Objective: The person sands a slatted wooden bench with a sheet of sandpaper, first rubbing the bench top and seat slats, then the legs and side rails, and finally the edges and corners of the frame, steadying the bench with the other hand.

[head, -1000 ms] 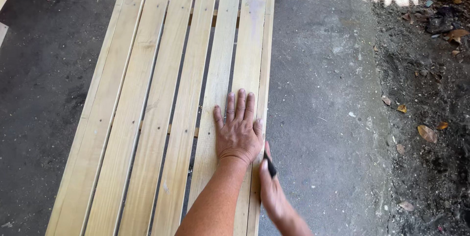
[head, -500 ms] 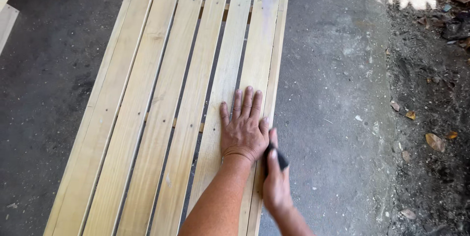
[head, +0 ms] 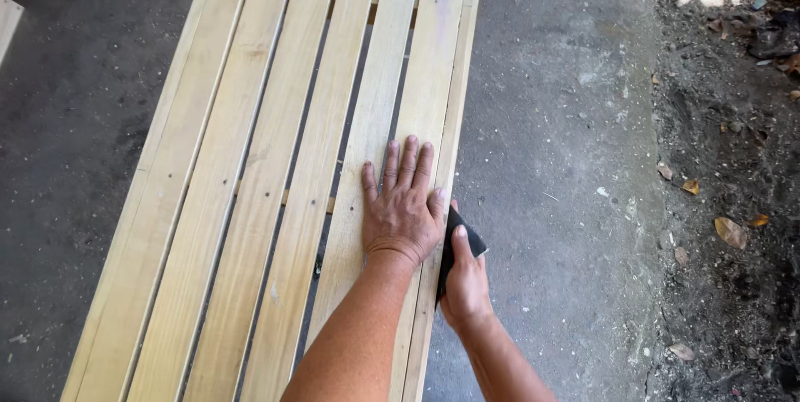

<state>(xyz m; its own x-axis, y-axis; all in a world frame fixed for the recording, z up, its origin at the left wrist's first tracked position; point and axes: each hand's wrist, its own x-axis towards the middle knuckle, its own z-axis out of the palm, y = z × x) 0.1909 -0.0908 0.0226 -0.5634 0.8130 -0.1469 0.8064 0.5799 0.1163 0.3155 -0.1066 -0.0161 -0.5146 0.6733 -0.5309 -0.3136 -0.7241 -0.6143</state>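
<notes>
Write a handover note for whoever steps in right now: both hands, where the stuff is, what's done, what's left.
Left hand: flat, fingers spread, pressing on the slatted wooden frame near its right edge.
Right hand: gripping a dark sanding pad against the frame's right side edge.
Frame lies lengthwise over concrete ground; dirt and dry leaves to the right.
Done: cannot tell how much edge is sanded.
Left: probably the rest of that edge.

6 wooden slats (head: pixel 275 160), 2 hands — left hand (head: pixel 402 210), right hand (head: pixel 465 285) — 1 black sanding block (head: pixel 457 239)
</notes>
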